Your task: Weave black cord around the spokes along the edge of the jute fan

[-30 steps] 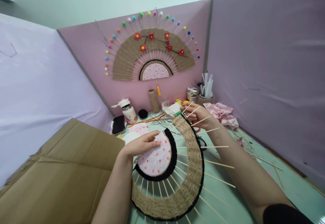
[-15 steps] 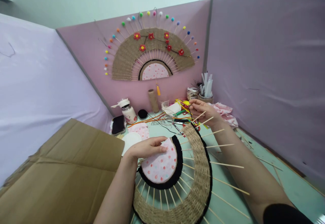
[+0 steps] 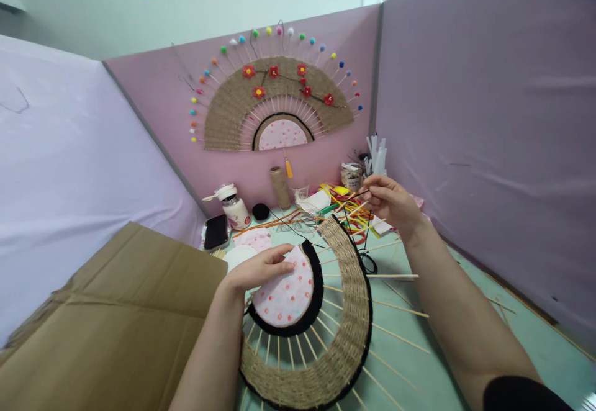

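A woven fan (image 3: pixel 347 274) of tan cord on thin wooden sticks lies tilted in front of me, edged in black cord. Its half-round centre (image 3: pixel 286 293) has pink flowered cloth and a black rim. My left hand (image 3: pixel 267 266) grips the upper edge of this centre, thumb on the cloth. Above the fan's upper right end, my right hand (image 3: pixel 386 198) pinches a black cord (image 3: pixel 356 196), which hangs in loops beside the outer sticks.
Cardboard (image 3: pixel 139 311) covers the left side. Behind the fan are a white bottle (image 3: pixel 236 211), a black phone-like object (image 3: pixel 216 232), a cardboard tube (image 3: pixel 280 187), coloured strips and jars. A finished fan (image 3: pixel 279 85) hangs on the pink partition.
My right hand has moved right, pulling the black cord into longer loops. The fan and my left hand have shifted slightly left in view.
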Tool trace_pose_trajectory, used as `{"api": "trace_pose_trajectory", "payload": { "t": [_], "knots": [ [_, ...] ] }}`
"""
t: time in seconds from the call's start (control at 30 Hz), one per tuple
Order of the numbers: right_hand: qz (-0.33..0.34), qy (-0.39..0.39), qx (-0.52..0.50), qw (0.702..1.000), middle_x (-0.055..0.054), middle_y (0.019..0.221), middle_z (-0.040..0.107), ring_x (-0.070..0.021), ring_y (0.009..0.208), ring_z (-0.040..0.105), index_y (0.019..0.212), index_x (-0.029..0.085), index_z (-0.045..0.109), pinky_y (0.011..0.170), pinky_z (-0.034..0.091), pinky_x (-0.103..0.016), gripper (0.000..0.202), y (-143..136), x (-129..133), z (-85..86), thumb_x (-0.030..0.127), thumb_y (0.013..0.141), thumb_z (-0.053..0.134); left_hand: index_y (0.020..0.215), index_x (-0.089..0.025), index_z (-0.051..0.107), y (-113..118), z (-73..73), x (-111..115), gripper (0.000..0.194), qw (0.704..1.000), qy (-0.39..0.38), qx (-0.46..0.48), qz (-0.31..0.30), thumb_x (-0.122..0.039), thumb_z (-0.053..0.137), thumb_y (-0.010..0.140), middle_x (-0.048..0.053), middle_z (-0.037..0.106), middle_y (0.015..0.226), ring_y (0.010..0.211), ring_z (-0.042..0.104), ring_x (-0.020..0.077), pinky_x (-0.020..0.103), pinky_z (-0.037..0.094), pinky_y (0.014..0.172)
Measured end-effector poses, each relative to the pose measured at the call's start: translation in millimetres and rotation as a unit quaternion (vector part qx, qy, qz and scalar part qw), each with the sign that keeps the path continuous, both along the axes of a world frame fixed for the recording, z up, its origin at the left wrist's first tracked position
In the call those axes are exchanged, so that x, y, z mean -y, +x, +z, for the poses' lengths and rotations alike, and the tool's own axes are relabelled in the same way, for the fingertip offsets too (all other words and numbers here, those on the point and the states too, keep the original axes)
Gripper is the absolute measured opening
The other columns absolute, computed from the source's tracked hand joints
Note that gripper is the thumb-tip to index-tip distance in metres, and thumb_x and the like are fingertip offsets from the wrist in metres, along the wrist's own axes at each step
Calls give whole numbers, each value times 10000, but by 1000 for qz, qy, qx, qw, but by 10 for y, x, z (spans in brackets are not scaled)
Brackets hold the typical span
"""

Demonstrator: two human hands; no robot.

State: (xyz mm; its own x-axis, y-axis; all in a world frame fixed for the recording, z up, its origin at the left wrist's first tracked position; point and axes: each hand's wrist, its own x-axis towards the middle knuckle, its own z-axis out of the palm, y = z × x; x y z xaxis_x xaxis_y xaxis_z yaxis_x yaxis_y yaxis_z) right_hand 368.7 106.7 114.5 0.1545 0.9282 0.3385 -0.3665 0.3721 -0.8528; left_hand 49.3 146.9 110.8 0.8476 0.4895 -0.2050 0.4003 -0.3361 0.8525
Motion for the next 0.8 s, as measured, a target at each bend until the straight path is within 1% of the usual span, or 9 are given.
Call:
{"api": "trace_pose_trajectory", "payload": {
  "t": [0.07, 0.17, 0.27, 0.4, 0.5, 0.63, 0.73, 0.8],
  "knots": [
    [-6, -9, 2, 1000, 7, 603, 548, -94, 491, 364, 783, 237, 627, 427, 240, -227, 146, -27, -15, 0, 227, 643, 669, 1145, -204, 516, -27, 14, -11, 427, 1000, -3, 7, 18, -482, 498, 820, 48, 570, 1012, 871, 523, 174, 261, 419, 723],
    [-14, -8, -12, 1000, 17, 597, 538, -82, 477, 334, 781, 226, 623, 423, 251, -220, 136, -52, -59, -22, 217, 652, 665, 1132, -196, 527, -48, 43, -17, 417, 999, 23, 9, 27, -475, 495, 823, 50, 573, 1030, 925, 517, 185, 277, 415, 778],
    [-5, -3, -30, 1000, 21, 610, 548, -74, 486, 347, 801, 217, 625, 420, 264, -209, 140, -47, -107, -64, 209, 668, 669, 1095, -187, 538, -49, 60, -17, 401, 999, 42, 0, 29, -480, 488, 826, 47, 574, 1008, 925, 514, 188, 284, 409, 794],
    [0, -9, -29, 1000, 24, 625, 565, -73, 501, 387, 811, 221, 620, 426, 300, -203, 142, -18, -143, -107, 217, 680, 675, 1076, -185, 537, -49, 48, -21, 395, 999, 45, -2, 27, -488, 481, 828, 46, 569, 1021, 927, 512, 188, 283, 410, 789],
    [2, -12, -26, 1000, 25, 648, 577, -67, 499, 403, 814, 226, 611, 434, 325, -200, 155, -21, -147, -112, 220, 679, 686, 1108, -185, 524, -55, 40, -24, 407, 999, 38, -2, 28, -481, 483, 832, 46, 568, 1021, 927, 513, 183, 277, 414, 784],
    [3, -24, -29, 999, 29, 614, 552, -68, 469, 397, 817, 226, 616, 407, 315, -198, 185, -59, -125, -89, 239, 657, 709, 1145, -198, 541, -80, 49, -31, 417, 998, 42, 6, 39, -469, 495, 832, 54, 581, 1068, 976, 515, 193, 283, 408, 816],
    [20, -52, 2, 998, 25, 625, 564, -66, 483, 429, 843, 225, 629, 407, 315, -184, 200, -77, -111, -85, 245, 660, 706, 1200, -222, 533, -114, 43, -46, 451, 997, 24, 17, 67, -468, 512, 823, 61, 587, 1123, 1004, 521, 206, 294, 410, 822],
    [33, -58, 34, 997, 22, 637, 568, -53, 458, 397, 843, 216, 643, 392, 280, -180, 179, -81, -114, -101, 231, 670, 687, 1239, -231, 512, -135, 29, -58, 484, 996, 3, 20, 91, -472, 518, 819, 66, 597, 1117, 984, 536, 209, 303, 423, 802]
  ]
}}
